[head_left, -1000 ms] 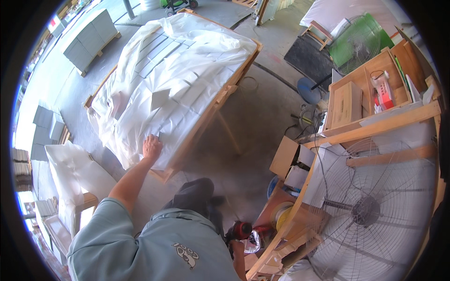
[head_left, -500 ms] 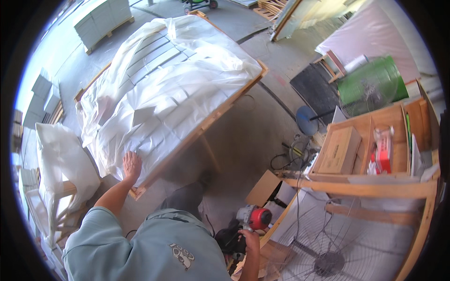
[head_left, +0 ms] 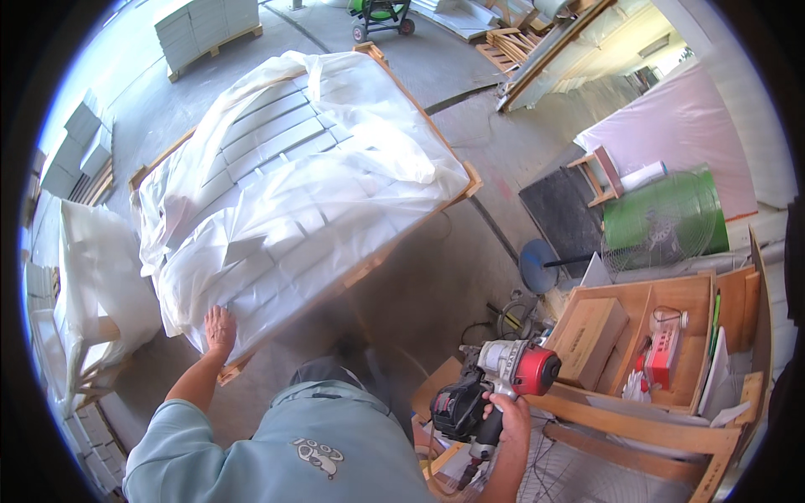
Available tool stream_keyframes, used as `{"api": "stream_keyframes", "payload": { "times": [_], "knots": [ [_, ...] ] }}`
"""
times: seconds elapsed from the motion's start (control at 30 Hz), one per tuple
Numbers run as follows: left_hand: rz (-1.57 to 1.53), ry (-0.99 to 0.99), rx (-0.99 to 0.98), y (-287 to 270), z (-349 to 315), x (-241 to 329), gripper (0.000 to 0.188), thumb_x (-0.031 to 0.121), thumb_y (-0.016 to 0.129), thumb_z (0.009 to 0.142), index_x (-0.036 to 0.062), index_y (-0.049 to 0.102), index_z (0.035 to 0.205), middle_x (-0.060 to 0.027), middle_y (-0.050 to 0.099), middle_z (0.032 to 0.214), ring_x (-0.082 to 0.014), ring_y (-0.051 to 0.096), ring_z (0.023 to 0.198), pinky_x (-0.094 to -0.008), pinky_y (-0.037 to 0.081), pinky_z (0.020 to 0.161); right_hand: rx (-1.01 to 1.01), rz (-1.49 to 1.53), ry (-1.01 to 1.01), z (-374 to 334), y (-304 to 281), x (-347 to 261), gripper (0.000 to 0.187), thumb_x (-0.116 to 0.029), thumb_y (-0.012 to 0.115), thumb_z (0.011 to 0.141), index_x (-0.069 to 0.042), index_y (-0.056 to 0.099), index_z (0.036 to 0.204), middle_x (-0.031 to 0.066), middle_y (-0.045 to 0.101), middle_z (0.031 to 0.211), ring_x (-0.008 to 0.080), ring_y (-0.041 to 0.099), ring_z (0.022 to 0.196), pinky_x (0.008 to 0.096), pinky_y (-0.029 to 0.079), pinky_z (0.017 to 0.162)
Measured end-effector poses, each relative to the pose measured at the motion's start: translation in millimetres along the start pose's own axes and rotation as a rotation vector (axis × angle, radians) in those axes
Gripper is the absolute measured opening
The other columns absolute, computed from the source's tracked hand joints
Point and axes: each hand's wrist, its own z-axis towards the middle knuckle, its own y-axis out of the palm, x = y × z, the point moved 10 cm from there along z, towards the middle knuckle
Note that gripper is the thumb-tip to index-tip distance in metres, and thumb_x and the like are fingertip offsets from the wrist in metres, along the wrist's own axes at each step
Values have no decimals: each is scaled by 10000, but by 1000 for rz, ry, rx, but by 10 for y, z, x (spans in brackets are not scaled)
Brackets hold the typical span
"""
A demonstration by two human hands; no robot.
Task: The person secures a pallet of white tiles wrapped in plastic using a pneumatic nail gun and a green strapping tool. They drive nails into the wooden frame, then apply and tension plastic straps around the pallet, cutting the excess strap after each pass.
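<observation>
My right hand (head_left: 508, 417) is wrapped round the handle of a pneumatic nail gun (head_left: 496, 369), silver with a red cap and a black round magazine. It is held up in front of the wooden bench, and a hose fitting shows at the handle's lower end. My left hand (head_left: 220, 329) lies flat, fingers stretched, on the near left corner of the white plastic sheet (head_left: 277, 220). The sheet drapes over a wooden-framed pallet load of pale flat blocks (head_left: 285, 134), partly uncovered at the far side.
On the right, a wooden tray (head_left: 646, 314) holds a cardboard box (head_left: 589, 342) and a red-and-white box (head_left: 662, 356). Behind it are a wire-caged fan (head_left: 658, 230) and a green drum (head_left: 708, 210). A plastic-wrapped stack (head_left: 105, 277) stands at left; a blue disc base (head_left: 537, 267) rests on the floor.
My right hand has raised the nail gun from low beside my body, up and to the right. My left hand stays on the sheet, while the view has shifted.
</observation>
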Motion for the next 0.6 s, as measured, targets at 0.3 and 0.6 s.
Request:
{"api": "stream_keyframes", "payload": {
  "times": [0.3,0.6],
  "knots": [
    [14,-222,90,-33,-51,-38,170,142,585,805,16,572,918,-167,544,1024,-354,515,1019,-461,420,871,-158,-257,-55,1165,-72,-839,214,-27,666,754,40,614,951,95,632,772,149,585,548,279,476,466],
    [12,-672,23,-129,-438,838,206,214,533,887,12,569,909,-173,613,941,-364,560,938,-457,443,832,-289,-305,73,3123,-502,-973,132,-33,664,741,46,625,839,90,615,668,155,583,522,275,449,441]
  ]
}}
